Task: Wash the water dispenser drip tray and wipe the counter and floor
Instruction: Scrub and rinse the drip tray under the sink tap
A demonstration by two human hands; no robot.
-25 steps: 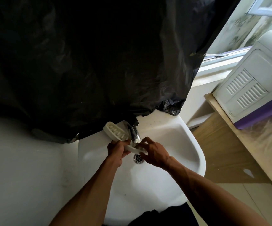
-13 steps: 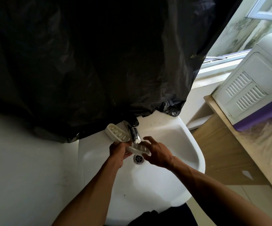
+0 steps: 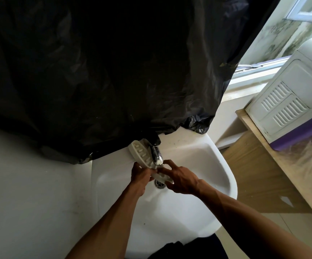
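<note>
Spanning the glossy white basin near its back edge, a slotted white plastic drip tray is gripped by the left hand and pinched by the right hand, beneath a chrome tap. Beyond, crinkled black plastic sheeting is hung.

I count two hands, the left hand and the right hand. One slotted tray, possibly two pieces, I can't tell. One tap, one drain, one sink, one black bag, one dispenser, one counter.
</note>
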